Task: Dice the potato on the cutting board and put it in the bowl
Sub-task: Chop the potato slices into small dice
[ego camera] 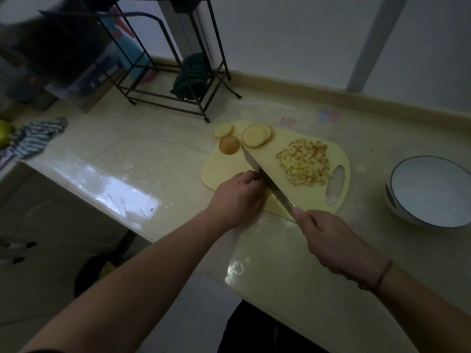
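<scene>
**While the blade rests across the board, potato lies sliced and diced**

While the right hand [334, 240] clasps the handle of a long steel knife [265, 177], the narrow blade slants across the pale yellow cutting board [300, 200] with its tip near the far potato pieces. The left hand [237, 197] sits on the near edge of the board with fingers curled down just beside the blade; what lies beneath them is hidden, so whether it is gripping anything cannot be told.

The board is smooth plastic with rounded corners and an oval handle hole at its right end. A heap of small, pale, rough-edged potato dice [304, 163] sits right of the blade. At the far left corner lie flat round potato slices [256, 135], fanned and overlapping, one single slice [223, 129] apart from them, and a rounded, brown-skinned end piece [229, 145] touching the blade's tip.

The bowl [430, 192], white inside with a dark rim, stands on the glossy cream counter [142, 159], well right of the board; no potato shows in it.

A black wire rack [163, 62] stands behind the board, with a dark knitted cloth [191, 77] in it. A striped cloth [33, 138] lies at the counter's left end.
</scene>
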Demonstrator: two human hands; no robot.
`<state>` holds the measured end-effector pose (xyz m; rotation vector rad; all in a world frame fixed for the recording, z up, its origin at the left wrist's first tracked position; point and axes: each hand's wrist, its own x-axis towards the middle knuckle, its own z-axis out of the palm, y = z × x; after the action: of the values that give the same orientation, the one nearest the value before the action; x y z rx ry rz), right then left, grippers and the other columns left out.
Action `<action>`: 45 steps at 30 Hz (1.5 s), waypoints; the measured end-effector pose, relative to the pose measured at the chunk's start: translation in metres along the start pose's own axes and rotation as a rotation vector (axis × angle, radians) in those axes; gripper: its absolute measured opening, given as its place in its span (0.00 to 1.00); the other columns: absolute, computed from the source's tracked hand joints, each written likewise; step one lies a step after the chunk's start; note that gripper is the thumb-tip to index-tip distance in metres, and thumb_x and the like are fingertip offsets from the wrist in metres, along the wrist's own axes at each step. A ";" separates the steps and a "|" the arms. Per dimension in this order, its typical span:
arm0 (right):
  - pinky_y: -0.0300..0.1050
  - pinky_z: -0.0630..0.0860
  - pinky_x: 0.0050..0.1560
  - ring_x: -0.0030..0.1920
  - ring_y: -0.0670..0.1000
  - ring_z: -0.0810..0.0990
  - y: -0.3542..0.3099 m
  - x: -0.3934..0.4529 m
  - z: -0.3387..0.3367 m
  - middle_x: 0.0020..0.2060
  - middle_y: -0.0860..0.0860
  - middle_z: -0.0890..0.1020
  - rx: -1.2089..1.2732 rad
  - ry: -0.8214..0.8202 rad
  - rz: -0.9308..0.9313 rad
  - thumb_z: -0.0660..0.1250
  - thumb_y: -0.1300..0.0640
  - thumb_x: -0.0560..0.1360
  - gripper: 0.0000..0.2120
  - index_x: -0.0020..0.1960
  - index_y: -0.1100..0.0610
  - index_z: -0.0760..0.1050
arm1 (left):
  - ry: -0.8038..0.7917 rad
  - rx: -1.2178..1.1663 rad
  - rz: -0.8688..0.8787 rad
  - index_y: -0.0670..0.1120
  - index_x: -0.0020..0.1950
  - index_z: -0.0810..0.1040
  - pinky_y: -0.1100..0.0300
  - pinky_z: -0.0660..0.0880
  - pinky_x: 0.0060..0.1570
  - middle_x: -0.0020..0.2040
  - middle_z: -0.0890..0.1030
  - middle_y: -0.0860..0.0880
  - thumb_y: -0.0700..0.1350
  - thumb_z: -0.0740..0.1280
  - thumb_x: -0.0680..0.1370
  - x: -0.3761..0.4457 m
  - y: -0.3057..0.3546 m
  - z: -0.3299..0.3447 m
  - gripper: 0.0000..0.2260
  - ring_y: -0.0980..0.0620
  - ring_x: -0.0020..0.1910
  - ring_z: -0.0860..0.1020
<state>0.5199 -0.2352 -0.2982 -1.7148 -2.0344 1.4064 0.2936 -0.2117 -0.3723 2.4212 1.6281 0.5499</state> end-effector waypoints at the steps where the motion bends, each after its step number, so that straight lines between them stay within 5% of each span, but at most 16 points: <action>1: 0.43 0.66 0.31 0.28 0.47 0.72 0.001 -0.001 0.001 0.28 0.51 0.74 -0.005 0.012 -0.009 0.52 0.40 0.80 0.25 0.34 0.57 0.68 | -0.003 0.002 -0.001 0.42 0.53 0.83 0.48 0.80 0.36 0.53 0.81 0.42 0.51 0.63 0.77 0.000 0.000 0.000 0.16 0.41 0.46 0.81; 26: 0.40 0.67 0.30 0.31 0.48 0.73 0.000 0.014 0.003 0.30 0.51 0.75 -0.024 -0.020 -0.005 0.50 0.42 0.81 0.25 0.37 0.58 0.71 | 0.015 -0.017 -0.029 0.46 0.55 0.85 0.51 0.80 0.36 0.50 0.81 0.45 0.52 0.62 0.77 -0.001 0.003 -0.002 0.16 0.44 0.44 0.80; 29: 0.38 0.64 0.20 0.21 0.46 0.67 0.003 0.015 -0.004 0.29 0.52 0.73 0.100 -0.078 0.092 0.49 0.38 0.80 0.26 0.39 0.58 0.70 | 0.012 -0.014 -0.023 0.46 0.56 0.84 0.50 0.79 0.37 0.49 0.80 0.45 0.50 0.65 0.78 -0.002 0.000 0.000 0.13 0.45 0.44 0.79; 36: 0.36 0.62 0.23 0.20 0.48 0.61 0.008 0.015 -0.005 0.26 0.51 0.68 0.325 -0.118 0.196 0.50 0.34 0.78 0.25 0.38 0.54 0.65 | 0.008 -0.037 -0.038 0.45 0.56 0.84 0.51 0.79 0.38 0.49 0.80 0.46 0.48 0.66 0.78 -0.004 -0.001 0.004 0.12 0.46 0.45 0.78; 45: 0.40 0.63 0.30 0.24 0.43 0.67 0.011 0.001 -0.005 0.29 0.53 0.73 0.049 -0.034 -0.011 0.51 0.38 0.79 0.27 0.38 0.61 0.69 | 0.031 -0.048 -0.009 0.40 0.50 0.83 0.49 0.80 0.37 0.51 0.81 0.42 0.48 0.64 0.77 -0.005 0.001 -0.002 0.14 0.41 0.45 0.81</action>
<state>0.5304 -0.2323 -0.3038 -1.6691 -2.0056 1.4796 0.2924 -0.2170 -0.3709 2.3809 1.6180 0.6204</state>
